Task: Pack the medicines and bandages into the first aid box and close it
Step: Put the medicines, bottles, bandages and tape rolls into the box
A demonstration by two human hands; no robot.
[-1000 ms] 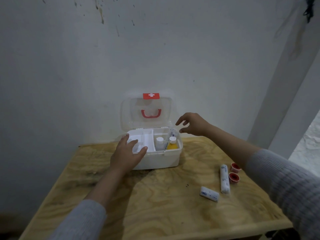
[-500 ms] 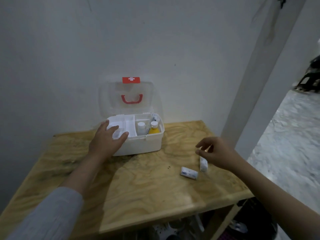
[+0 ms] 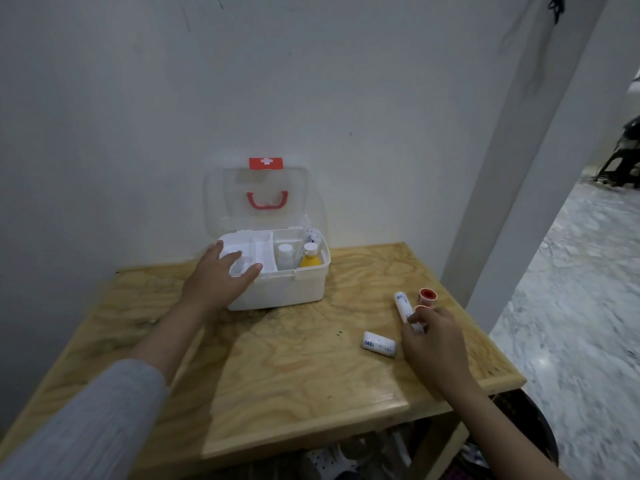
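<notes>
The white first aid box (image 3: 284, 289) stands open at the back of the wooden table (image 3: 294, 368), its clear lid (image 3: 256, 199) leaning up against the wall. Inside it are a white bottle (image 3: 285, 255), a yellow bottle (image 3: 309, 258) and a wrapped bandage (image 3: 312, 234). My left hand (image 3: 218, 282) rests on the box's front left corner. My right hand (image 3: 431, 344) pinches the near end of a long bandage roll (image 3: 403, 304) lying on the table. A short bandage roll (image 3: 378, 344) lies just left of that hand. Two red tape rolls (image 3: 428, 295) sit behind the fingers.
The table's right edge is close to my right hand, and a white pillar (image 3: 540, 168) rises beyond it. Shoes and dark objects lie under the table. A white wall stands right behind the box.
My right hand has moved from above the box down to the right side of the table and closed its fingers on the long bandage roll. My left hand has stayed on the box.
</notes>
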